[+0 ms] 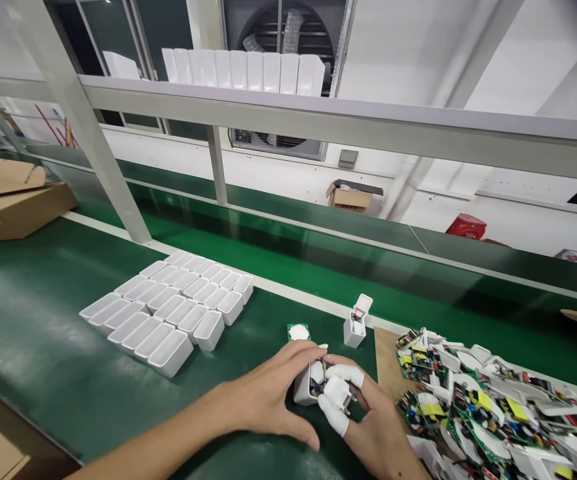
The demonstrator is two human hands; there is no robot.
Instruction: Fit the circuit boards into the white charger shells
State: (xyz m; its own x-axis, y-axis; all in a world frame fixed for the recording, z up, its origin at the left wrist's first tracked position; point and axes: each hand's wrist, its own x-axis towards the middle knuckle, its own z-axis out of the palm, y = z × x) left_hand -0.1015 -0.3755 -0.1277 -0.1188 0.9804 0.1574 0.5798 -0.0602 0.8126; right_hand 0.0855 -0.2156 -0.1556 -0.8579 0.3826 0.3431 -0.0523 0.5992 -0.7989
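Note:
My left hand (273,387) curves over the far side of a white plastic case (305,390), its thumb held away from the near side. Electronic parts show inside the case's open end. White finger covers are on the thumb and finger of my right hand (358,407). Between them is a white plug end piece (337,392) with metal prongs, tilted beside the case opening. Just beyond my left fingers lies a green circuit board (298,331) with a white pad, partly hidden. Another white case (355,331) stands farther back, its plug piece raised on red and dark wires.
Rows of open white cases (168,310) stand on the green bench (33,300) at left. Several circuit boards (493,413) are heaped on a brown sheet (388,360) at right. A cardboard box (18,207) sits far left. A metal rail (318,117) crosses above the bench.

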